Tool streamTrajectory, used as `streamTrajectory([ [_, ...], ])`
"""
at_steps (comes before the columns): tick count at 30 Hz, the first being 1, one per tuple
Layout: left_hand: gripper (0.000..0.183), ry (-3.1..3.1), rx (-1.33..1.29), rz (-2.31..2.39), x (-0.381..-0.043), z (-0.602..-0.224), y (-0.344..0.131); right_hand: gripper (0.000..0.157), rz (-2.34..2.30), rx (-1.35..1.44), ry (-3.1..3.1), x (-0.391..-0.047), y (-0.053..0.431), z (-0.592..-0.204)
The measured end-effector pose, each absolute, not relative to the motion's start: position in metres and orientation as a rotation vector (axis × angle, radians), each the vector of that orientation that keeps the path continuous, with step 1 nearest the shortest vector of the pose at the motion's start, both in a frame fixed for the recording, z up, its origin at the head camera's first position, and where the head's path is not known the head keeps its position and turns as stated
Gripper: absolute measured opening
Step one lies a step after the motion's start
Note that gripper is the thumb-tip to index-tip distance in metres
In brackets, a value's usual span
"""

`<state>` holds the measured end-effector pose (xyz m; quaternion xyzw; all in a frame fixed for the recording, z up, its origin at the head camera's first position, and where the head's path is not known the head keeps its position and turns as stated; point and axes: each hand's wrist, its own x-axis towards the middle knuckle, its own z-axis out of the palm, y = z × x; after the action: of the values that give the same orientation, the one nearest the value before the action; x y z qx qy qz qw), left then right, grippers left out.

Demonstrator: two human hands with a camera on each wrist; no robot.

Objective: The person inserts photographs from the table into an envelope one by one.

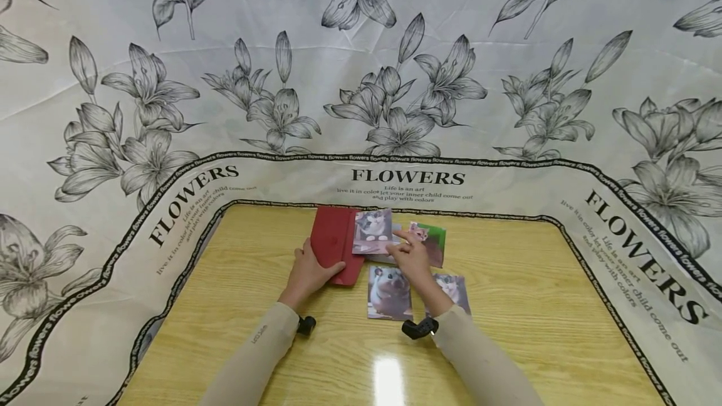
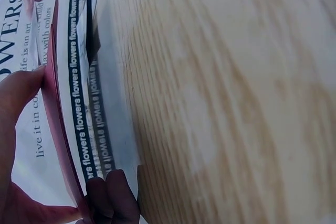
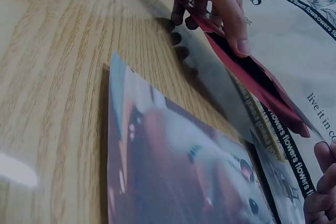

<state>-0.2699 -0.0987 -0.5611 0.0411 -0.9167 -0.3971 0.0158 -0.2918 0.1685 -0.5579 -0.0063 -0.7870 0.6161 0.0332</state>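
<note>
My left hand (image 1: 309, 273) grips a red envelope (image 1: 328, 240), its thumb across the near side and the other fingers around the back. In the right wrist view the envelope (image 3: 252, 77) is tilted above the table, its dark mouth gaping under the thumb. My right hand (image 1: 413, 260) pinches the edge of a photo card (image 1: 372, 229) with a grey-and-white cat on it. This card overlaps the envelope's right side in the head view. Only a thin edge of it shows beside the right hand's fingers (image 3: 321, 182) in the right wrist view.
Below the hands lies a card with a plump mouse-like animal (image 1: 389, 296). Another cat card (image 1: 458, 287) is partly covered by the right forearm. A kitten card with green (image 1: 434, 246) lies behind the right hand. The wooden table (image 1: 564, 331) meets a flower-printed cloth (image 1: 406, 183).
</note>
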Motion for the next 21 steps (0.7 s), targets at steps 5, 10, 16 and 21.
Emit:
streamTrajectory([
  [5,0.119,-2.853,0.136,-1.237,-0.270,-0.561,-0.098,0.049,1.901,-0.041,-2.430,-0.295,0.161,-0.559],
  [10,0.120,-2.858,0.138,-1.240,-0.270,-0.561,-0.097,0.049,1.903,-0.019,-2.412,-0.298,0.154,-0.564],
  [16,0.120,-2.861,0.145,-1.243,-0.270,-0.562,-0.098,0.047,1.907,-0.015,-2.390,-0.300,0.143,-0.565],
  [21,0.120,-2.851,0.140,-1.237,-0.270,-0.563,-0.099,0.046,1.945,-0.037,-2.374,-0.300,0.132,-0.564],
])
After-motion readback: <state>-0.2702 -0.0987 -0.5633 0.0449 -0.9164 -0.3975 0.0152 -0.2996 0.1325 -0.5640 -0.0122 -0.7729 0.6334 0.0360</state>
